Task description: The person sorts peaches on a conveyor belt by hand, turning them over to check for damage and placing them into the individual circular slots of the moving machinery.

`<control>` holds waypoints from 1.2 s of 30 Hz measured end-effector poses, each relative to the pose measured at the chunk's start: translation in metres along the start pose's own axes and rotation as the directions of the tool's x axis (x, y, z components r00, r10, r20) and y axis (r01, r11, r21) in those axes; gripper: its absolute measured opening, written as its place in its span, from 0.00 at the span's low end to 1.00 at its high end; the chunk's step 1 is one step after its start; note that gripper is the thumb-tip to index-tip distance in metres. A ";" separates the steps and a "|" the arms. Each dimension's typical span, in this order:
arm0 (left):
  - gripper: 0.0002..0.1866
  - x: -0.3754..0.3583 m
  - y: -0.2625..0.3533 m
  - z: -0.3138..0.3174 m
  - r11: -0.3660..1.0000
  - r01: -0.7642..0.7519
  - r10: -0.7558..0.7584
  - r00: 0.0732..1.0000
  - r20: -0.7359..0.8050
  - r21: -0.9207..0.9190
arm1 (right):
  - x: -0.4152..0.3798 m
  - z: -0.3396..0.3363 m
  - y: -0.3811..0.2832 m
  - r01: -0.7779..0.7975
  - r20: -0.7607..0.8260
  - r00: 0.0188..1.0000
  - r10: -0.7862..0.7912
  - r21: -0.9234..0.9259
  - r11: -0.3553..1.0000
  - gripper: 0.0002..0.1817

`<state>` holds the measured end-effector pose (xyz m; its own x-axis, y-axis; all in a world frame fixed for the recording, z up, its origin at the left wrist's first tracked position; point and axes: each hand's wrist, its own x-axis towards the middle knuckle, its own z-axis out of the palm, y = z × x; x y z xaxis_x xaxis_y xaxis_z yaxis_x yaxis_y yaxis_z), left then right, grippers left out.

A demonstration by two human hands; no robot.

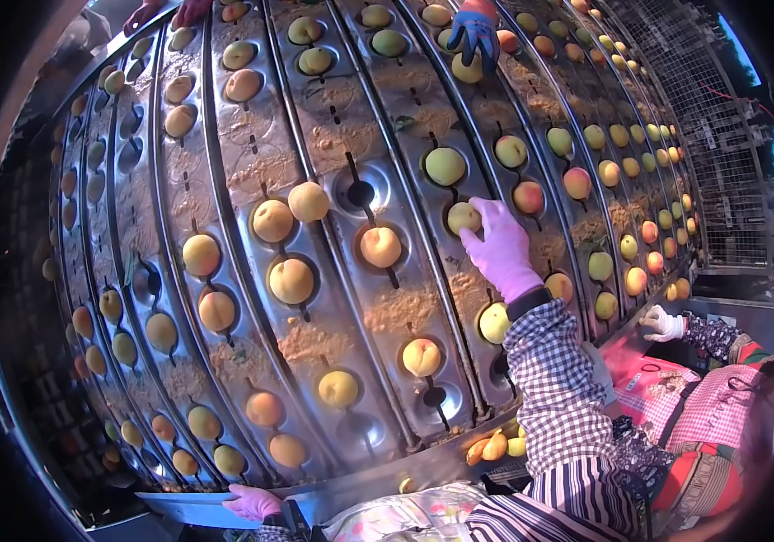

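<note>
Rows of metal trays (251, 194) with round cups hold peaches or apricots in yellow, green and red. My right hand (502, 248), in a pink-purple glove, reaches over the middle of the trays. Its thumb and fingers are closed around a yellow-green fruit (464, 218) sitting at a cup. Just above that lies a green fruit (445, 166). At the lower edge, my left hand (253, 502), also gloved in pink-purple, rests by the blue rim (197, 508) with its fingers spread and nothing in them. An orange fruit (309, 201) lies between two trays, outside the cups.
A co-worker's blue-gloved hand (474, 41) touches a fruit at the top. Another co-worker's white-gloved hand (663, 322) is at the right edge. More hands show at the top left. Several fruits (495, 446) lie in the trough near my body. Wire mesh (712, 135) stands at the right.
</note>
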<state>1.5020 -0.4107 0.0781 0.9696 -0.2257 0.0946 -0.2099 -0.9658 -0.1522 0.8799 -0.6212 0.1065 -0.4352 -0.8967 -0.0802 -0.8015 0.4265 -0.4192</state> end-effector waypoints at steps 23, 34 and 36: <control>0.38 0.063 0.008 -0.004 0.999 0.033 -0.033 0.999 -0.007 -0.009 | -0.033 0.053 -0.131 0.260 -0.144 0.951 -0.272 -0.095 0.961 0.22; 0.41 0.132 -0.009 0.013 1.000 -0.002 0.003 1.000 0.022 -0.032 | 0.052 0.051 -0.218 0.201 0.186 0.969 -0.165 -0.193 0.960 0.34; 0.40 0.143 -0.010 0.022 0.999 -0.032 0.032 0.999 0.001 -0.034 | 0.052 0.045 -0.197 0.146 0.021 0.989 -0.146 0.001 0.989 0.34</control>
<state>1.6460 -0.4305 0.0717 0.9625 -0.2563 0.0892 -0.2449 -0.9619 -0.1218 1.0339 -0.7569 0.1438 -0.3049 -0.9517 -0.0369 -0.8561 0.2909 -0.4272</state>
